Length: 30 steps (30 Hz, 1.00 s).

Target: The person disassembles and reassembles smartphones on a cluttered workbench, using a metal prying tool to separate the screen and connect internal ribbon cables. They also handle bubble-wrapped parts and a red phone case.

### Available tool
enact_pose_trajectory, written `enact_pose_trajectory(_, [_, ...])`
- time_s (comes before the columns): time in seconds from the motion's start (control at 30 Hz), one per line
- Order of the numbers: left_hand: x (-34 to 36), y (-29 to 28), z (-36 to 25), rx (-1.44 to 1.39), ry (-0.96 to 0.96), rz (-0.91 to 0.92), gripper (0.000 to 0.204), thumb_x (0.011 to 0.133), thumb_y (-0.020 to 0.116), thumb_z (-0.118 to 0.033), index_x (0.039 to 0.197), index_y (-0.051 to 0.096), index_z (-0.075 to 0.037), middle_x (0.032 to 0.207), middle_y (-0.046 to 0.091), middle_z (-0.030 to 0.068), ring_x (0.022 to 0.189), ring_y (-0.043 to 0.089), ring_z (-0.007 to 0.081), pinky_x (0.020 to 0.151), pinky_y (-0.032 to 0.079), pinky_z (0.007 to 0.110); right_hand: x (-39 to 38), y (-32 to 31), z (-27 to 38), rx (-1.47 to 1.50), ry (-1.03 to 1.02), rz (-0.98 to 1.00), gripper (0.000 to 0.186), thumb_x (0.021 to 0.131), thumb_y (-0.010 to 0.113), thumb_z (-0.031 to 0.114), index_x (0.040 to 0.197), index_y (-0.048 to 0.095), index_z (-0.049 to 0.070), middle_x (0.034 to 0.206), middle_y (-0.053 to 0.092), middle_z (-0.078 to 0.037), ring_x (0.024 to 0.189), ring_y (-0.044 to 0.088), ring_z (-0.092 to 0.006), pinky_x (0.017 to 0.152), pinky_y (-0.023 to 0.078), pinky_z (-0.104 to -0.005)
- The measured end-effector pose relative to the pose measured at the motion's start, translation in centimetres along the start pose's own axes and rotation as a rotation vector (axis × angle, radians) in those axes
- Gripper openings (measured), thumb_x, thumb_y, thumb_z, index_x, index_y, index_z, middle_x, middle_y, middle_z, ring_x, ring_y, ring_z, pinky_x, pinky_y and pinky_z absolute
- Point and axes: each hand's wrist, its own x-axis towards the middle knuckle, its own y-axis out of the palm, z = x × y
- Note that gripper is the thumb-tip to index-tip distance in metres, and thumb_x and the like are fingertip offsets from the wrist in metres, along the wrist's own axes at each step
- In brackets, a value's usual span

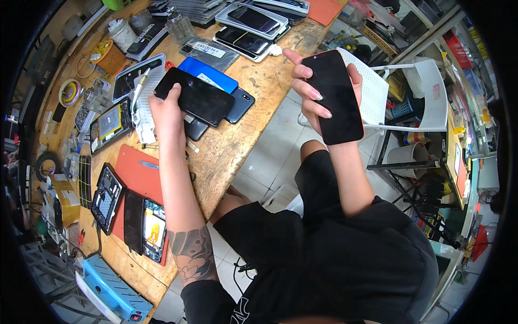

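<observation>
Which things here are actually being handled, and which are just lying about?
In hand:
left hand on a black phone
right hand holding a dark phone

Lying about:
blue phone
opened phones
orange mat
white chair

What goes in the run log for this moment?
left hand: grips black phone over wooden bench | right hand: holds dark phone raised

I see a phone repair workshop, scarred wooden worktop (pixel 253 81), opened smartphones (pixel 108 195) with boards bared, stacked phones (pixel 253 21), tape rolls (pixel 69 92), red repair mat (pixel 141 175).
</observation>
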Motion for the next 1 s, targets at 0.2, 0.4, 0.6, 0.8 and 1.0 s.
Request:
enact_pose_trajectory(0.2, [-0.3, 0.3, -0.5, -0.029, -0.001, 0.016, 0.043, 0.097, 0.066, -0.007, 0.131, 0.042, 0.001, 0.114, 0.066, 0.0153, 0.092, 0.073, 0.0224, 0.069, 0.061, 0.034, 0.2, -0.1, -0.5, -0.260, -0.090, -0.070, 0.108, 0.091, 0.061, 0.059, 0.161, 0.011, -0.009, 0.147, 0.047, -0.019, 0.088, 0.050, -0.0248, 0.058, 0.047, -0.0350])
enact_pose_trajectory(0.4, [-0.4, 0.2, -0.4, 0.015, -0.016, 0.013, 0.047, 0.097, 0.067, -0.010, 0.135, 0.041, -0.001, 0.113, 0.066, 0.0137, 0.091, 0.072, 0.0202, 0.069, 0.060, 0.033, 0.5, -0.2, -0.8, -0.165, -0.002, -0.094, 0.091, 0.097, 0.056, 0.056, 0.156, 0.028, -0.008, 0.167, 0.018, -0.025, 0.110, 0.057, -0.0352, 0.079, 0.052, -0.0435])
enact_pose_trajectory(0.6, [-0.2, 0.1, -0.3, 0.015, -0.013, 0.023, 0.048, 0.096, 0.068, -0.010, 0.135, 0.042, -0.001, 0.112, 0.067, 0.0132, 0.090, 0.072, 0.0199, 0.067, 0.059, 0.033, 0.4, -0.6, -1.2, -0.095, -0.068, -0.054, 0.090, 0.093, 0.061, 0.053, 0.154, 0.032, -0.007, 0.153, 0.037, -0.028, 0.097, 0.053, -0.0287, 0.070, 0.049, -0.0385])
enact_pose_trajectory(0.8, [-0.4, 0.1, -0.4, 0.051, 0.006, 0.008, 0.032, 0.097, 0.067, -0.006, 0.122, 0.049, 0.001, 0.107, 0.069, 0.0130, 0.087, 0.073, 0.0209, 0.066, 0.062, 0.034, 0.6, -0.6, -1.1, -0.091, -0.068, 0.003, 0.090, 0.095, 0.059, 0.052, 0.156, 0.029, -0.007, 0.151, 0.038, -0.031, 0.098, 0.052, -0.0275, 0.069, 0.049, -0.0368])
enact_pose_trajectory(1.0, [0.0, -0.1, -0.2, 0.076, 0.003, 0.010, 0.035, 0.097, 0.067, -0.007, 0.125, 0.048, 0.002, 0.108, 0.068, 0.0135, 0.088, 0.073, 0.0218, 0.067, 0.062, 0.034, 0.6, -0.7, -1.3, -0.102, -0.135, -0.018, 0.095, 0.096, 0.061, 0.060, 0.155, 0.029, -0.007, 0.150, 0.037, -0.029, 0.102, 0.051, -0.0267, 0.069, 0.050, -0.0349])
